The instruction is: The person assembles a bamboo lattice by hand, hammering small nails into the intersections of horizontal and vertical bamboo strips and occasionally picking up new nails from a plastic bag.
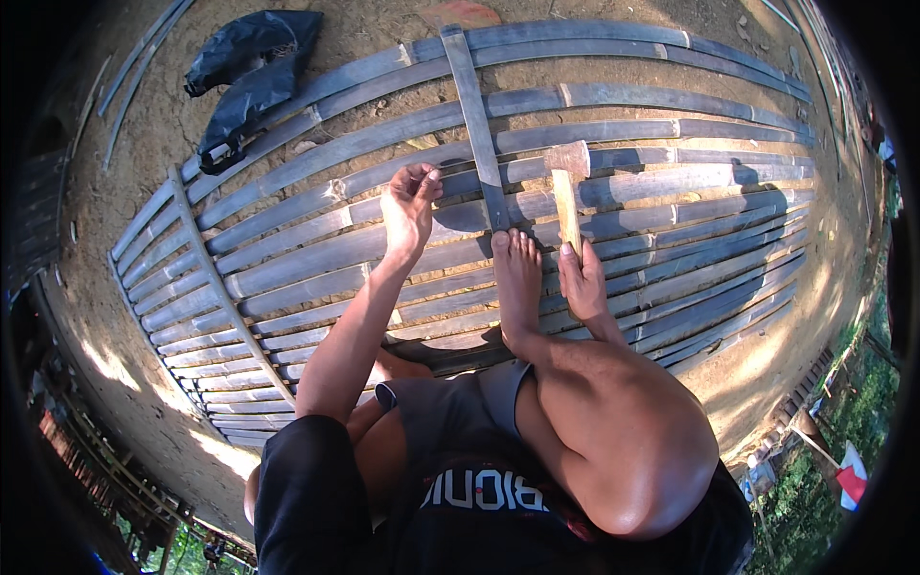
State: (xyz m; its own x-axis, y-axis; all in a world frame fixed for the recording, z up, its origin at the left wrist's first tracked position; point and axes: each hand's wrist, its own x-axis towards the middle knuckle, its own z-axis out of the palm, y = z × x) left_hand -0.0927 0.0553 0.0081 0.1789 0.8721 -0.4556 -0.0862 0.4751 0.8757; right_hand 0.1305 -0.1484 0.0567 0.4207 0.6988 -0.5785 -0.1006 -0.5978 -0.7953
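Long split bamboo slats [345, 213] lie side by side in front of me. A flat bamboo crosspiece [473, 125] runs across them near the middle, its near end by the toes of my bare foot [519, 287]. To the left of this crosspiece, my left hand [410, 206] hovers over the slats with thumb and fingers pinched; anything small between them is too fine to make out. My right hand [583, 281] grips the pale wooden handle of a hatchet [567, 206]. The hatchet's rusty brown head points away from me, above the slats right of the crosspiece.
A crumpled black plastic bag [254, 96] lies at the far left, partly on the slats' edge. Another bamboo crosspiece [206, 259] spans the left end. Bare brown soil [125, 316] surrounds the slats. Thin poles [139, 72] lie at the far left.
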